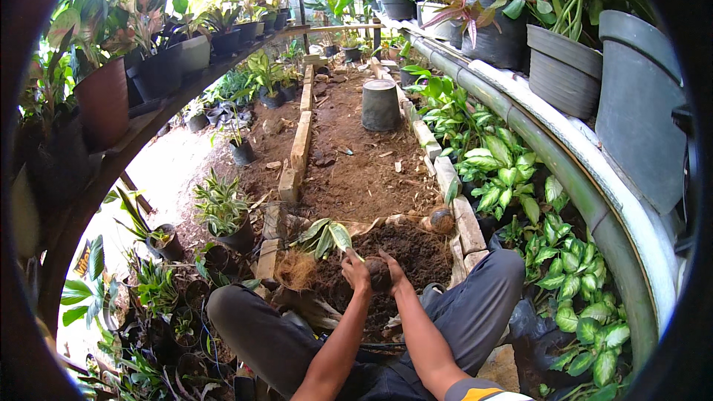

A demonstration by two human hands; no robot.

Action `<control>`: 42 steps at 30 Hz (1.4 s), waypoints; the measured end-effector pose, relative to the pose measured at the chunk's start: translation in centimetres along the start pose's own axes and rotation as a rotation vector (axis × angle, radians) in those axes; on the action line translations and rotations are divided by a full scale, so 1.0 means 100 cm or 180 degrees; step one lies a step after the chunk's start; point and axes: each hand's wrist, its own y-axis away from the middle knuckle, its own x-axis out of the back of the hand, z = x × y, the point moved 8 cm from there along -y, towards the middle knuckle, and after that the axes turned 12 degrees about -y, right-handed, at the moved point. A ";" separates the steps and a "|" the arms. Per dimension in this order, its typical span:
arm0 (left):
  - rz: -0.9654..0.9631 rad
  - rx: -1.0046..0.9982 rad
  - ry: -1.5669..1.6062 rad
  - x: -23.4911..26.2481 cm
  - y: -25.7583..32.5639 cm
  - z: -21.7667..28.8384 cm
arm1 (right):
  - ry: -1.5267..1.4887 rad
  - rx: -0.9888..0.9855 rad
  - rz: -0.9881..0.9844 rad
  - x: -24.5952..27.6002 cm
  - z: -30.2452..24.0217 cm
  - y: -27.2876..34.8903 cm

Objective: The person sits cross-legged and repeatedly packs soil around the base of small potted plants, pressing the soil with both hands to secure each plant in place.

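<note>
Between my two hands is a dark, rounded soil ball at the roots of a small plant. The plant's pale green leaves point away to the upper left. My left hand is closed around the stem side of the ball. My right hand cups the ball's right side, fingers curled against it. Both hands are just above a heap of dark, loose soil in front of my crossed legs. A clump of brown fibre lies left of the heap.
An upturned dark pot stands on the brown earth path ahead. Pale stone blocks edge the path. Potted plants fill the left shelf and right ledge. Leafy plants crowd my right; small pots stand at left.
</note>
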 end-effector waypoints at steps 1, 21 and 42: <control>-0.0039 -0.0101 0.0339 0.000 0.000 0.007 | -0.0141 0.0094 -0.0201 -0.005 -0.005 0.001; 0.0505 -0.4375 -0.1455 -0.015 0.095 0.058 | -0.0551 0.0811 -0.0304 0.018 -0.026 0.001; 0.0394 -0.4092 -0.1293 -0.018 0.099 0.057 | -0.0346 0.0589 -0.0250 0.033 -0.037 -0.004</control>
